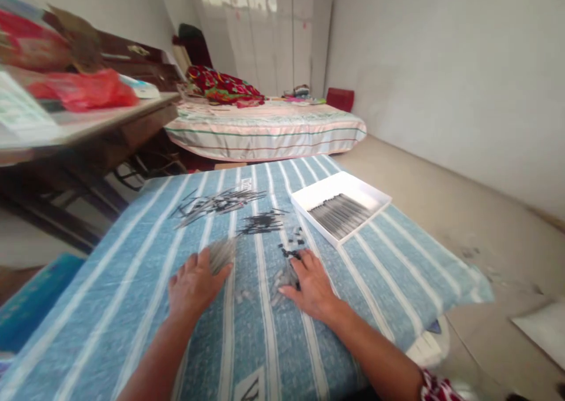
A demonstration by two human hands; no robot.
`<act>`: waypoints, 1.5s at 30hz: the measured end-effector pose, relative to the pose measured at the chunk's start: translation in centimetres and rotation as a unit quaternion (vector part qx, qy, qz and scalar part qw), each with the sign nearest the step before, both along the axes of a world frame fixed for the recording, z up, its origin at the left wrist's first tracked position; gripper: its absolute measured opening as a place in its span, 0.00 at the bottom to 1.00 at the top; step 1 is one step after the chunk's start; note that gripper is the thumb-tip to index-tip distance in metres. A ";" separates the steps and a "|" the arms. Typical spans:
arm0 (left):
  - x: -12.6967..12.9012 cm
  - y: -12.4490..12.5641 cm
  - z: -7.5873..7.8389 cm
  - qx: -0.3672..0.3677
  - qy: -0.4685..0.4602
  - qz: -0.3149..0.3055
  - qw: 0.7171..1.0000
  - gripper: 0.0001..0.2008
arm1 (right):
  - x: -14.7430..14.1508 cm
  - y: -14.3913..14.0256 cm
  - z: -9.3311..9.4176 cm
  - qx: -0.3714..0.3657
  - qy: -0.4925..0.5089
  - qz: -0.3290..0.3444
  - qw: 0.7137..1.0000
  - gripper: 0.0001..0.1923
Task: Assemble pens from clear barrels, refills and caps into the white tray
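My left hand (194, 286) rests on the cloth, thumb stretched away from the fingers. Between thumb and fingers, just beyond the hand, lies a bundle of thin clear tubes (222, 254); I cannot tell how firmly it is touched. My right hand (312, 286) is over a scatter of small clear pieces (281, 280), its thumb and forefinger apart. Small black pieces (289, 251) lie at its fingertips. Farther out are a pile of thin black rods (262, 222) and a larger loose pile of dark, pen-like sticks (220, 202).
A white open box (371, 204) holding a row of dark, thin sticks (339, 214) stands at the table's right. The table has a blue striped cloth (145, 259). A bed (269, 133) is behind, and a desk with red plastic bags (90, 89) stands at left.
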State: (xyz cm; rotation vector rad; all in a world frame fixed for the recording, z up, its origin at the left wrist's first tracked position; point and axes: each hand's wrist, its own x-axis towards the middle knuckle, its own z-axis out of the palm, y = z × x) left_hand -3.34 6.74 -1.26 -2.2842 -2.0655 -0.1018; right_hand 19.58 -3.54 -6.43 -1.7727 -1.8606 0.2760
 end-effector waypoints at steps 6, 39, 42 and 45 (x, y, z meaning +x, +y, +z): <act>1.2 0.0 -0.1 0.093 0.054 -0.035 0.994 0.28 | -1.3 0.9 0.6 0.009 0.016 0.006 1.000 0.30; 3.3 -0.5 -0.5 0.108 0.129 -0.079 0.983 0.18 | -2.8 1.9 1.0 0.105 -0.069 0.120 0.985 0.23; 3.4 -0.6 -0.7 0.131 0.119 -0.085 0.981 0.17 | -2.8 1.8 1.2 0.105 -0.074 0.115 0.985 0.23; 3.5 -0.7 -0.6 0.139 0.097 -0.089 0.982 0.16 | -2.9 1.7 1.4 0.099 -0.071 0.112 0.986 0.22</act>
